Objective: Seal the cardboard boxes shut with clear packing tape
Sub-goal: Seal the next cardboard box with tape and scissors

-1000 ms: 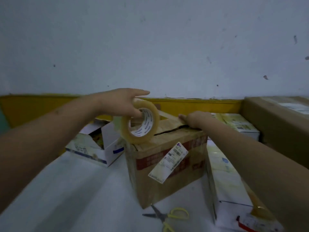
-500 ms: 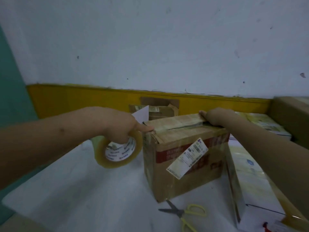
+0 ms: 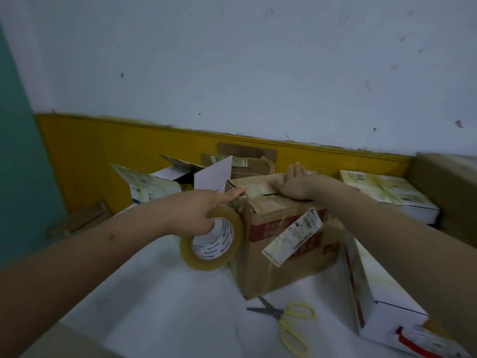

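head: illegible label (image 3: 292, 237) on box (image 3: 284, 270)

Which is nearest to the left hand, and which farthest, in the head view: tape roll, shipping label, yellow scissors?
1. tape roll: held in the left hand.
2. shipping label: on the box's front side, to the right.
3. yellow scissors: on the table, near the viewer.

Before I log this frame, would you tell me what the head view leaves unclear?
- Left hand fingers inside the tape roll: hidden by the roll's core.
- Shipping label text on the cardboard box: too small and blurred.
- Top seam under the right hand: covered by the palm.
- Clear tape on the box: hard to tell in dim light.
- Scissors: fully visible.
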`<state>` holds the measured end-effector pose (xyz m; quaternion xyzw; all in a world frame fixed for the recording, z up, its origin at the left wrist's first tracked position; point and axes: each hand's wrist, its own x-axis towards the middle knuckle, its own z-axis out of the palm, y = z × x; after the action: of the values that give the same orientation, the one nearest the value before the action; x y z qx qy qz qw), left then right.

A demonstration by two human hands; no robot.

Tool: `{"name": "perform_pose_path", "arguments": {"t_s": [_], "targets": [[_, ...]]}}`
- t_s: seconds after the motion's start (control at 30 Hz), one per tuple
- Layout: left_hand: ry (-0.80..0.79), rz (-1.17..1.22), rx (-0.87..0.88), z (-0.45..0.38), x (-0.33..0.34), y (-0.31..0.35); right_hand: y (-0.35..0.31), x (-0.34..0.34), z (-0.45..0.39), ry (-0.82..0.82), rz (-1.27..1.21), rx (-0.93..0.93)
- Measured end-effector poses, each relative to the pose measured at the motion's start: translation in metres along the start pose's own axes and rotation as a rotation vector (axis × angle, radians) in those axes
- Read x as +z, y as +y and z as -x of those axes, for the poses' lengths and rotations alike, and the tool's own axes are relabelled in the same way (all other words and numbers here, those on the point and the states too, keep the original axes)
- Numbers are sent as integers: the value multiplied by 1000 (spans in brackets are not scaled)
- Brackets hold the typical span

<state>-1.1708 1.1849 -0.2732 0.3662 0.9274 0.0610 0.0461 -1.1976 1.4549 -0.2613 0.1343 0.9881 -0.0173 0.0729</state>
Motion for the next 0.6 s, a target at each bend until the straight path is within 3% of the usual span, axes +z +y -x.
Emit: {"name": "perform_pose_path", "arguments": {"t_s": [0.27,0.4,0.5,0.6], "targets": [[125,118,-67,4,18,-1,-64,4,29,-67,41,-201],[138,503,-70,6,12,3,-52,6,15,-81,124,-281],[186,736,-271,2,7,-1,-47,5,9,-82,171,-340],[27,1088,-352,-1,15,9,-37,-3,20,-4,193,-406]]}}
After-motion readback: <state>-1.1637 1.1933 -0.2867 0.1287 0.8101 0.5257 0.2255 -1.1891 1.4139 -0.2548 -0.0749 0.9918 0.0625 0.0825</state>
